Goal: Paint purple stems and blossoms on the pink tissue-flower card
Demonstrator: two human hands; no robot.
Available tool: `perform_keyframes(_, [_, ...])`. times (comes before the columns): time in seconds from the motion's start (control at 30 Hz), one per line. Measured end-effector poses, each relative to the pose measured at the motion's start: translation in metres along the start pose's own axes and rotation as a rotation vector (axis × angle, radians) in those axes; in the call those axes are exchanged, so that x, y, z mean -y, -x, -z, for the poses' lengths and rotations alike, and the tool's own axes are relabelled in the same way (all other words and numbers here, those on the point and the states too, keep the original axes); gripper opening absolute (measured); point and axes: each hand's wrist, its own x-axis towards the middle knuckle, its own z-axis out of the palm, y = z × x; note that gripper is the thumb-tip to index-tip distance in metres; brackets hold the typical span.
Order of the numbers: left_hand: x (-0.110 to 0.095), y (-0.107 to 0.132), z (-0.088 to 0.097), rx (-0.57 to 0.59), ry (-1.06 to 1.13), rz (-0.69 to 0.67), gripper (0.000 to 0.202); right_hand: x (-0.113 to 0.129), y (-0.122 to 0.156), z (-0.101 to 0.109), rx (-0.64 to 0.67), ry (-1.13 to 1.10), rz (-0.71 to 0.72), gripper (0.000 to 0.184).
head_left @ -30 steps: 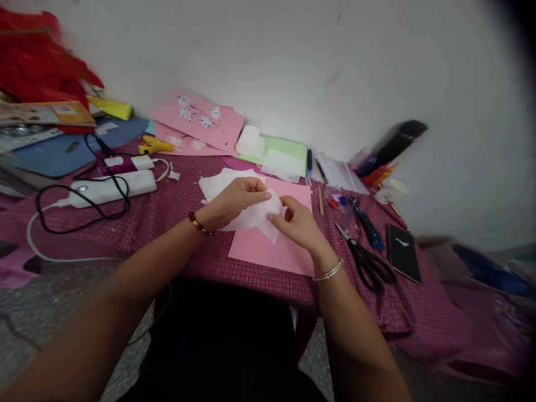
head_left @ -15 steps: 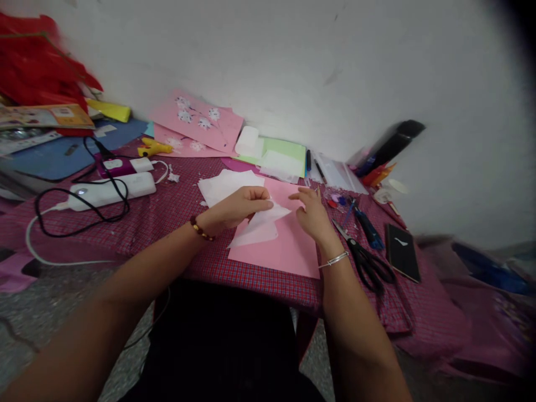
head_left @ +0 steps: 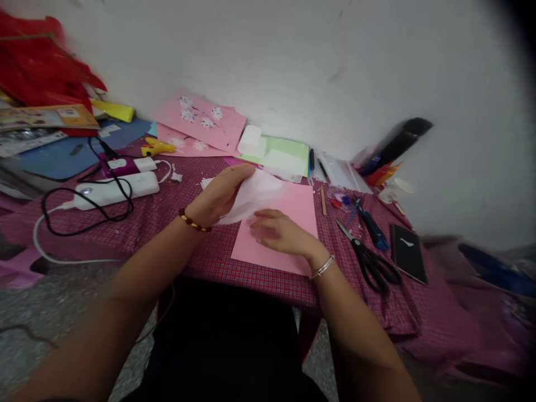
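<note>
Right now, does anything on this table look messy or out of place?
Yes: the black cable lies in loose loops across the white device, so it looks tangled. A ragged white scrap also sits loose on the checked tablecloth nearby, like litter.

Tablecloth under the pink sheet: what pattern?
Tablecloth: small red-and-blue check; head view, near edge clearest.

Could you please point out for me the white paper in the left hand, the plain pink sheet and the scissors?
White paper (head_left: 260, 192): head view, middle of its visible face.
Plain pink sheet (head_left: 298, 205): head view, its bare right part.
Scissors (head_left: 362, 252): head view, black handle near the pivot.
</note>
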Motion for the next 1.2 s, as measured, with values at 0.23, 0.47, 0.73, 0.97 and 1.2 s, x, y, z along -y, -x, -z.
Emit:
perform_keyframes(0.23, [0.027, 0.009, -0.018, 0.273, -0.169, 0.078, 0.025, -0.019, 0.010, 0.011, -0.036, -0.015, -0.052, 0.021])
perform_keyframes(0.47, [0.048, 0.007, -0.028, 0.041, -0.645, -0.222, 0.036, -0.011, 0.022, 0.031, -0.244, -0.525, -0.341, 0.012])
perform_keyframes(0.73, [0.056, 0.010, -0.032, 0.283, -0.201, 0.118, 0.031, -0.017, 0.004, 0.005, -0.376, -0.822, -0.371, 0.016])
perform_keyframes(0.97, [0.054, 0.009, -0.029, 0.345, -0.215, 0.147, 0.019, -0.017, 0.007, 0.009, -0.288, -0.772, -0.351, 0.011])
perform_keyframes(1.2, [0.052, 0.010, -0.028, 0.295, -0.296, 0.184, 0.014, -0.016, 0.008, 0.012, -0.227, -0.730, -0.362, 0.003])
